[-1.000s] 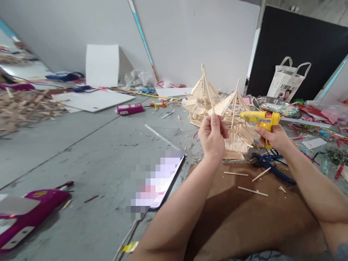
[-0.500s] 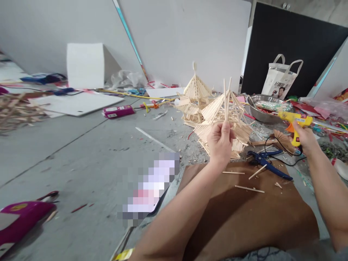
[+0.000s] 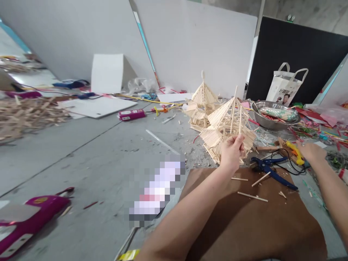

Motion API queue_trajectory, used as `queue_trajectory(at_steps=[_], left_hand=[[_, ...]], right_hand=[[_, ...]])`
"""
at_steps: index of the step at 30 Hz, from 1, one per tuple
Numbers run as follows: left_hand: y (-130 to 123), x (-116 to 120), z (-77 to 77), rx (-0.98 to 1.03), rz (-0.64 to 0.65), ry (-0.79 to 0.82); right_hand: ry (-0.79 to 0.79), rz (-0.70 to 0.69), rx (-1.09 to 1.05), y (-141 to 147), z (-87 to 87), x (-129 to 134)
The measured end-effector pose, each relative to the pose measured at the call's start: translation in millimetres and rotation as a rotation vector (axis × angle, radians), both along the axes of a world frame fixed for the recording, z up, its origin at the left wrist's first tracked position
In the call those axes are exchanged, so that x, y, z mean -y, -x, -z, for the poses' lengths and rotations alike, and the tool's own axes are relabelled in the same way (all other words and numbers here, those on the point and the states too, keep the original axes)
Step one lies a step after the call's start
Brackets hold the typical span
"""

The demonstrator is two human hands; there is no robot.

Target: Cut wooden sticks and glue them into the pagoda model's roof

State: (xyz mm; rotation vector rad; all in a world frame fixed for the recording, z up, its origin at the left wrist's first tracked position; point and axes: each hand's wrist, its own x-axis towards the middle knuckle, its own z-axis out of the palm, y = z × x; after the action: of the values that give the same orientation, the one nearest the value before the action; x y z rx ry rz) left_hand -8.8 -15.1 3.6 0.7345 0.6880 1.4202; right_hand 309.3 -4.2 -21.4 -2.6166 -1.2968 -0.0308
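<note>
Head view: left hand (image 3: 232, 151) has fingers pinched narrow round a thin pale wooden stick (image 3: 240, 119), gripped low and roughly upright, probably so the upper length stays free against the cone-roofed wooden-stick model (image 3: 219, 117). That model stands on the grey concrete floor (image 3: 95, 174), just past the brown flat sheet (image 3: 244, 224), within easy reach of both hands. Can't tell whether the stick touches it. Right hand (image 3: 312, 153) is at the yellow plastic glue gun (image 3: 298, 156), low at right; blur and overlap, so can't tell if it grips or only touches. Off to the side, the gun likely sits clear of the model but handy. Blue-handled metal cutter (image 3: 273, 174) and short loose wooden sticks (image 3: 252, 197) lie on or at the edge of the sheet, which seems to serve as a work mat. Second, peaked wooden-stick model (image 3: 202, 93) stands behind, apparently out of the way.
</note>
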Motion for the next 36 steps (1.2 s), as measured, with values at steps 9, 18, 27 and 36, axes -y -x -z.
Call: queue_trajectory(at_steps=[9, 18, 27, 36], left_hand=[[3, -5, 2.3, -0.024, -0.08, -0.03], [7, -8, -0.8, -0.065, -0.109, -0.036], [9, -12, -0.1, -0.112, -0.127, -0.05], [8, -14, 3.5, -0.096, -0.123, -0.051]], right_hand=[[-0.598, -0.694, -0.173, 148, -80.7, -7], [-0.55, -0.9, -0.722, 219, -103.1, -40], [-0.42, -0.775, -1.076, 234, -112.6, -50], [-0.421, -0.735, -1.099, 237, -113.4, -50]])
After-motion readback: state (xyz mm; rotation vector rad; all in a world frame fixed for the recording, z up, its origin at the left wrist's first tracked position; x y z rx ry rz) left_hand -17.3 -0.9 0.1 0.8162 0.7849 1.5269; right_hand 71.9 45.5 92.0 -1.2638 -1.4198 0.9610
